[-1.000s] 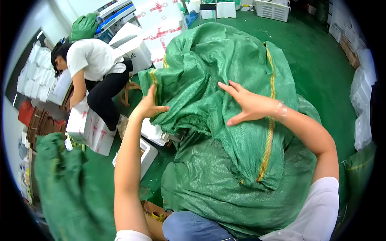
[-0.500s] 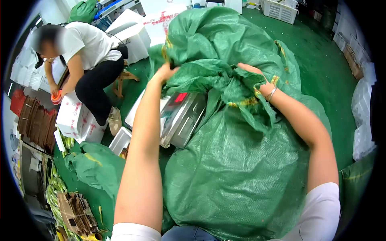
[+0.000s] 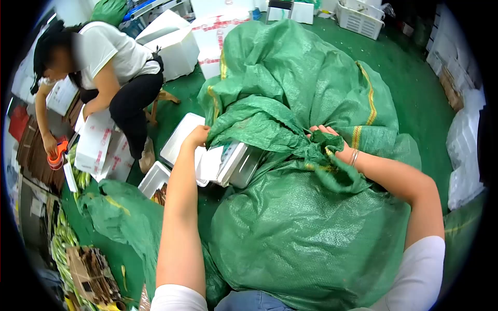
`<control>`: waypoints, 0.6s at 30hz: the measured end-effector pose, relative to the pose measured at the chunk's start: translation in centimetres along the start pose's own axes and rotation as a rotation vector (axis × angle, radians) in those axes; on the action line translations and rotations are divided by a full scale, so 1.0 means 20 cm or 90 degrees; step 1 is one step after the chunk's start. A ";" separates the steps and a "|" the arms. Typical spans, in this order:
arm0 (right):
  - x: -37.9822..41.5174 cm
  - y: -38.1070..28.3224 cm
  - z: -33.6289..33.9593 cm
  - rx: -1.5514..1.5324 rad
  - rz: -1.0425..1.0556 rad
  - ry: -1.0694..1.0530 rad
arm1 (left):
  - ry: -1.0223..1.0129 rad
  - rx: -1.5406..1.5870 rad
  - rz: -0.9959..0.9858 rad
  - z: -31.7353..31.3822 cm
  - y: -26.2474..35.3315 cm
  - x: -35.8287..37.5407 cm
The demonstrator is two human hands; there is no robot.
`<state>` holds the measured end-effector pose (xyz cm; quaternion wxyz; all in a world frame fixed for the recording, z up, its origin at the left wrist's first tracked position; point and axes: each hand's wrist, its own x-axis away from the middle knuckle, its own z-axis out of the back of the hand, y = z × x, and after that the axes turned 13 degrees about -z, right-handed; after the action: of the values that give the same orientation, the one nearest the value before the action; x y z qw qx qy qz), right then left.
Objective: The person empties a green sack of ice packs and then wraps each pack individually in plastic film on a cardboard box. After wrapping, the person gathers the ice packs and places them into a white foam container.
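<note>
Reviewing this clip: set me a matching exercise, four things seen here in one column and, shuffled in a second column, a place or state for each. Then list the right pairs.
Things:
1. right hand
2. left hand
3. metal scale
4. white crate

Places or states:
A. partly covered by the green woven sack
B. far back on the green floor
C. closed on a bunched fold of the sack, bracelet at the wrist
D. at the sack's left edge, above the white foam box

Pairs: 1-C, 2-D, 3-A, 4-B
</note>
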<state>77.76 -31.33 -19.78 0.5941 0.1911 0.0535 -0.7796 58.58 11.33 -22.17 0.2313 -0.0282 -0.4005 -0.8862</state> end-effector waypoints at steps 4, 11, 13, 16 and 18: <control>-0.10 0.06 0.25 0.021 -0.080 -0.393 | 0.278 0.213 -0.110 0.05 0.01 0.30; -0.83 -0.53 0.65 -0.435 0.075 -0.106 | 0.406 0.374 -0.142 -0.02 0.18 1.27; -1.06 -0.64 0.47 -0.159 0.075 -0.148 | 0.348 0.346 -0.176 -0.04 0.33 1.48; -1.31 -0.42 0.08 -0.191 0.040 -0.344 | 0.328 0.269 -0.129 -0.04 0.29 1.80; -1.29 -0.24 0.04 -0.119 -0.044 -0.316 | 0.359 0.215 -0.050 -0.05 0.14 2.04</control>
<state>78.71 -6.71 -10.47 0.5768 -0.0633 -0.0153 -0.8143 23.56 -6.82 -11.29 0.2999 0.2723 -0.4625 -0.7887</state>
